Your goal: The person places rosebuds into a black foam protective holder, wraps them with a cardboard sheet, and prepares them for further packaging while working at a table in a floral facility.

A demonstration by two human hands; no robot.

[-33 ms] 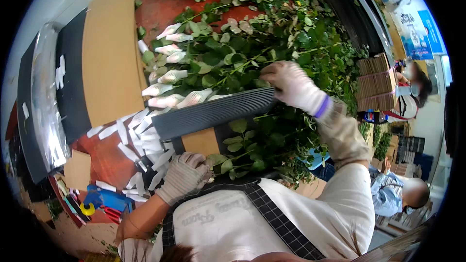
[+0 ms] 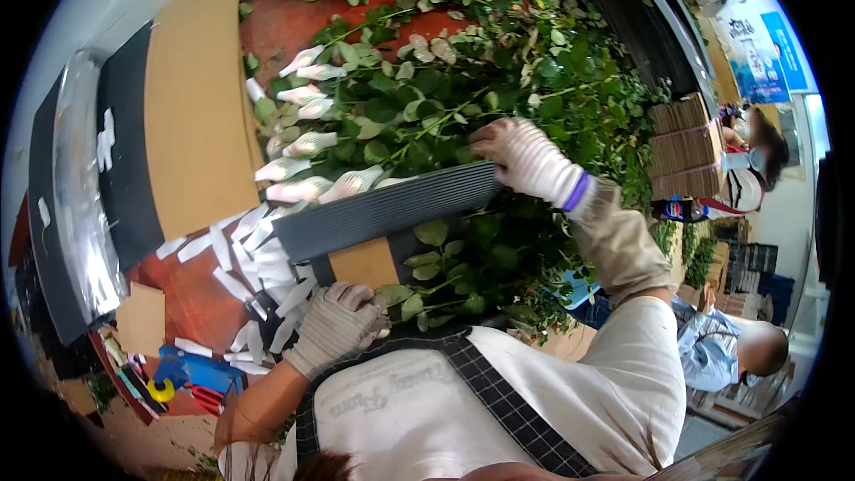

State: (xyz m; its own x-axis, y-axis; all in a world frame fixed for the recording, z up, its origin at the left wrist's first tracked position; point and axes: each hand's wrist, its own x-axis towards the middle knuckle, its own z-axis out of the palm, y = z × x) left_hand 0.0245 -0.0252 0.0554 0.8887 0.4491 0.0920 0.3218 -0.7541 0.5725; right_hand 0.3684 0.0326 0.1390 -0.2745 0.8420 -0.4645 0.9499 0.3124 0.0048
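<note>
Very little moves since the earlier frame: everything slides slightly left in view, right hand (image 2: 525,158) included, and that hand stays at the same end of the black corrugated strip (image 2: 387,207).

Strip location: middle of the worktop (image 2: 183,289), running crosswise between leafy rose-like stems (image 2: 481,107) on the far side and more foliage (image 2: 485,254) on the near side. Its left end sits just beside the mesh-covered flower heads (image 2: 307,144).

Right grip: gloved fingers bent at the strip's right end, touching it; can't tell if pinched or just resting. Left hand (image 2: 338,328): fingers curled, low by the near edge, beside a tan cardboard piece (image 2: 365,262). Can't tell if that grip is clenched on anything.

To do this well, I'd keep the strip steady from both ends, ease leaves clear of its edge, and keep pressure off the covered heads; they look easy to crush.

Further out: loose white sleeves (image 2: 267,263) left of the strip, big tan cardboard sheet (image 2: 200,116) beyond, red-handled scissors (image 2: 207,398) and yellow tape roll (image 2: 161,390) at lower left. Bundled cardboard (image 2: 684,147) stacked right; co-worker in light blue (image 2: 708,356) well apart.
</note>
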